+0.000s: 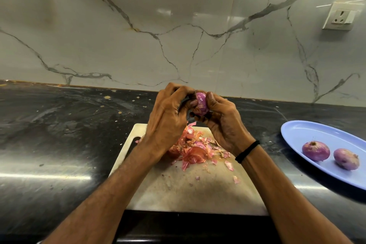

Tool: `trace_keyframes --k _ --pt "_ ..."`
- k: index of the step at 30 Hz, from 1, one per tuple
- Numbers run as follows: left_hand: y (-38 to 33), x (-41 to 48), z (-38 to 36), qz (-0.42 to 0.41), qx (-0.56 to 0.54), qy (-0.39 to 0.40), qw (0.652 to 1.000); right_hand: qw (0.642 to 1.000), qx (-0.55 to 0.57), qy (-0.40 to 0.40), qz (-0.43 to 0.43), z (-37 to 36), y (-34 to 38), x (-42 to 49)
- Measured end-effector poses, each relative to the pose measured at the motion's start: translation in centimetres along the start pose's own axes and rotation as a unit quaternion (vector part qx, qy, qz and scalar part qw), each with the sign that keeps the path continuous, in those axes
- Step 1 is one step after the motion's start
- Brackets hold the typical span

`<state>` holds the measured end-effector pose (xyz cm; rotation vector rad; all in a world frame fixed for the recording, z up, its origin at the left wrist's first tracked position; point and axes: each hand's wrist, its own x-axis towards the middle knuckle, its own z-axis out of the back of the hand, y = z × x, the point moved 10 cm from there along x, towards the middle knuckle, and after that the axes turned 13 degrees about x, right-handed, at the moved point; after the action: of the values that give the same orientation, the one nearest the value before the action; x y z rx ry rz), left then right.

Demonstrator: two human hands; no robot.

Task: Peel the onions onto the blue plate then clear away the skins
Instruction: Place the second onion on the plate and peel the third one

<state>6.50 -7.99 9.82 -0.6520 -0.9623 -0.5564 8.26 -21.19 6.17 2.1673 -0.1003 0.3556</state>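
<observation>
A purple onion (pixel 202 103) is held up above the far end of the white cutting board (pixel 198 188). My right hand (pixel 221 123) grips it from the right with thumb on top and fingers below. My left hand (pixel 168 117) has its fingertips curled against the onion's left side, pinching at its skin. A heap of pink and orange onion skins (pixel 196 148) lies on the board under my hands. At the right, two peeled onions (pixel 315 151) (pixel 346 159) sit on the blue plate (pixel 309 134).
The board lies on a dark, glossy countertop (pixel 59 134) with scattered flecks. A marble-patterned wall (pixel 178 35) stands behind, with a wall socket (pixel 339 16) at the upper right. The plate runs off the right edge of the view.
</observation>
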Motion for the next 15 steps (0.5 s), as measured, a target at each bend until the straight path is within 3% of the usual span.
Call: trace_keyframes --k 15 --pt "-0.32 -0.18 0.31 0.007 0.007 0.007 1.0 1.0 -0.01 -0.005 -0.004 0.05 -0.03 0.04"
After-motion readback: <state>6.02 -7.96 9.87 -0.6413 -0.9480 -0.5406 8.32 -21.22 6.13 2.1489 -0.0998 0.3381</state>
